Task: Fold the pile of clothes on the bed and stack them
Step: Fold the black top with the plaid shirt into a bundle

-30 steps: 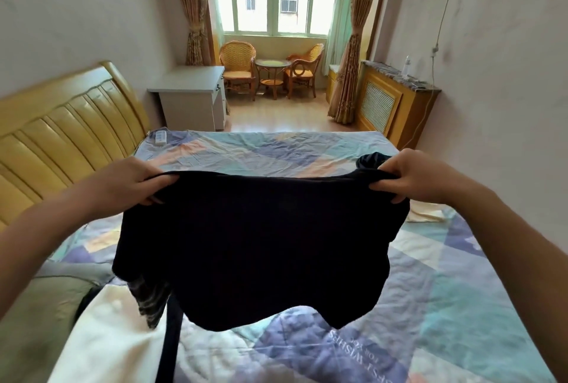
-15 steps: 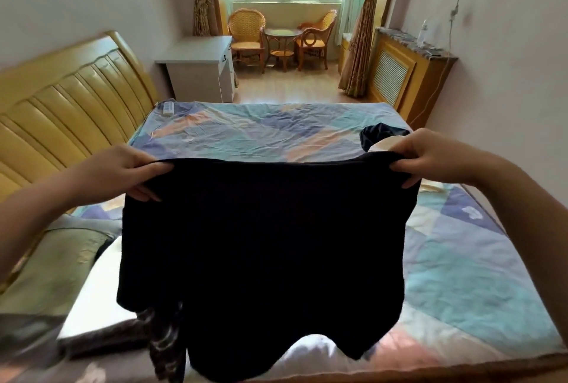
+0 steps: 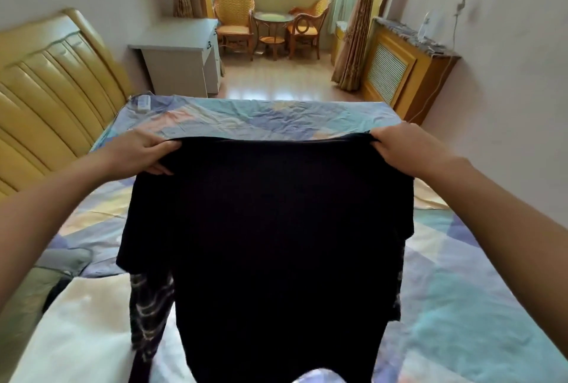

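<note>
A person holds 1 dark garment [image 3: 276,244] stretched in the air above the bed [image 3: 461,306], the left hand [image 3: 144,149] and right hand [image 3: 399,146] each pinching a top corner. Folding of this piece appears not yet begun; no finished stack shows on the quilt. Near the bed's near-left corner lie 1 pale cloth [image 3: 76,330] and 1 dark patterned item [image 3: 147,315], partly hidden behind the held garment, so the count of what remains is probably incomplete.
</note>
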